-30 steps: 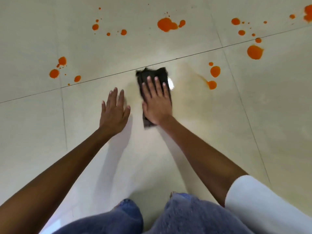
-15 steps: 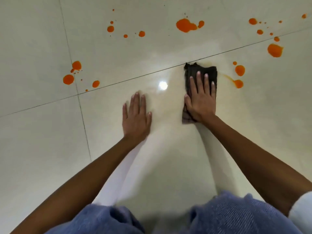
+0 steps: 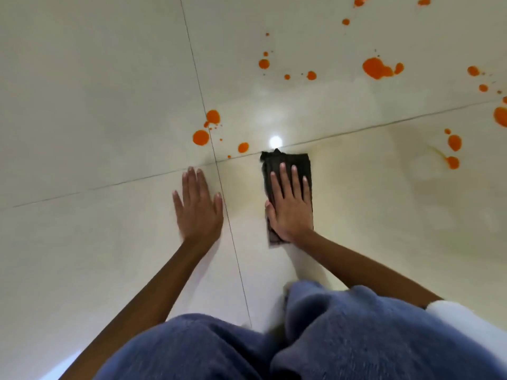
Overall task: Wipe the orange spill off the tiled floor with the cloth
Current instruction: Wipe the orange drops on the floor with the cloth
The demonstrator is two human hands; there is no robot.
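A dark folded cloth lies flat on the cream tiled floor, its far edge at a grout line. My right hand presses down on it with straight fingers. My left hand rests flat on the bare tile to the left, fingers straight. Orange drops sit just beyond my left hand near the grout crossing. A larger orange blot lies farther off to the right, and more orange spots sit at the right with a faint yellowish smear beside them.
My knees in blue trousers fill the bottom of the view. A bright ceiling-light reflection shines on the tile just beyond the cloth. Grout lines run between my hands and across the floor.
The cloth and my right hand have slid left, away from the right-hand spots and toward the drops near the grout crossing. The view has shifted left too.
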